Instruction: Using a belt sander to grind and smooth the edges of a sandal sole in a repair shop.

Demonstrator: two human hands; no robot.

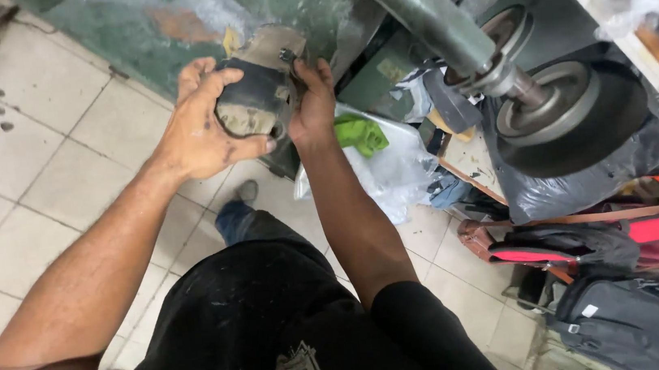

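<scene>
A pale tiled floor (25,160) fills the left half of the view, with a few dark spots on it near the top left. On the right stands a grinding machine (497,69): a grey horizontal shaft (430,15) runs down to a large black wheel (576,122) with a metal hub, and black plastic sheeting hangs under it. Below the machine, at the lower right, lie several bags (599,263) in black, red and grey. Crumpled clear plastic (392,162) sits on the floor beside the machine, with a bright green cloth (361,134) lying on it.

The person wears a black shirt and dark trousers, and one shoe (246,190) shows on the tiles below the hands. Both bare arms reach forward to the upper middle of the view, well left of the wheel and above the floor.

There the two hands hold a worn sandal (259,94), dark with a tan sole, tilted with its sole end upward. The left hand (197,129) wraps it from the left, thumb across the dark upper part and fingers (256,146) curled closed under its lower end. The right hand (311,105) grips the sandal's right edge, its fingers bent tightly around the side near a small metal buckle (286,53)
</scene>
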